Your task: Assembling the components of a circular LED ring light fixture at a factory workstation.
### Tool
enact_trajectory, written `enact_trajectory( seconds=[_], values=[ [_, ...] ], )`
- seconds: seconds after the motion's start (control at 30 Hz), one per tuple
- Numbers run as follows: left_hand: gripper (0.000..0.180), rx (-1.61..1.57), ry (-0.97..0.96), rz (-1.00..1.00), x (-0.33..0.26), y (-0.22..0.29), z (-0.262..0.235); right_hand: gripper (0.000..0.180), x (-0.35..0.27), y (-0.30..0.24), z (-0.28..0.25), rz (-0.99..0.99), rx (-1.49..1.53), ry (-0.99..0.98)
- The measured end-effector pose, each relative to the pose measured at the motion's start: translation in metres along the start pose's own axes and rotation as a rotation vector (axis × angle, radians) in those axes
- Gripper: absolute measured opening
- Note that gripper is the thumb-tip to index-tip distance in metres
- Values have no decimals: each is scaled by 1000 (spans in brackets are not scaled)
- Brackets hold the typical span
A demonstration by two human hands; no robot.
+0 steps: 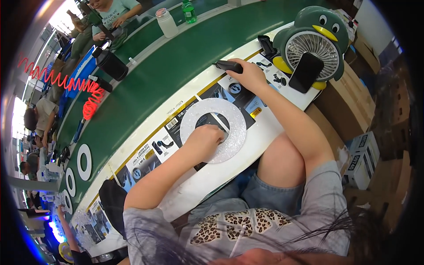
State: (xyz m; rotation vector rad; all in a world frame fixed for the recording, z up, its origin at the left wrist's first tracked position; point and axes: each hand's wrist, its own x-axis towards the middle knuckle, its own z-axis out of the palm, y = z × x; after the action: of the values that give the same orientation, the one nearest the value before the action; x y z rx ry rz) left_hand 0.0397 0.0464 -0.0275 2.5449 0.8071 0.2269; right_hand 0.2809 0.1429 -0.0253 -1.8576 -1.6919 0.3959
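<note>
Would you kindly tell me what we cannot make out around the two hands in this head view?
- Left hand fingertips: curled under on the white ring, hidden.
- Black tool under the right hand: mostly covered; kind unclear.
- Fan grille: partly blocked by a dark phone.
- Far white rings: warped near the rim.

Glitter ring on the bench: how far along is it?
Done: three white rings already lie on the green belt. In hand: the left hand presses the glittery ring flat over the printed sheets, fingers at its centre hole; the right hand grips a black handheld tool away from it. Left: this ring is not yet on the belt.
</note>
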Motion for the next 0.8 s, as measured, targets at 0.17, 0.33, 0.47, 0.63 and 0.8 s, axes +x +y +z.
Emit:
enact_trajectory(
  seconds=[0.17, 0.33, 0.47, 0.63, 0.8],
  values=[
    [10, -34, 186, 44, 17, -2, 7, 47, -2, -3, 0, 25, -27, -26],
    [13, -84, 102, -34, 17, 1, 2, 48, -3, 1, 1, 25, -40, -24],
    [15, 3, 106, -106, 12, -17, -5, 47, -4, -1, -1, 3, -64, -11],
    [15, -19, 172, -94, 18, -16, 3, 48, -3, 1, 1, 16, -58, -24],
    [11, 48, 7, -122, 15, -12, -2, 49, -2, 2, 2, 37, -42, -50]
  ],
)
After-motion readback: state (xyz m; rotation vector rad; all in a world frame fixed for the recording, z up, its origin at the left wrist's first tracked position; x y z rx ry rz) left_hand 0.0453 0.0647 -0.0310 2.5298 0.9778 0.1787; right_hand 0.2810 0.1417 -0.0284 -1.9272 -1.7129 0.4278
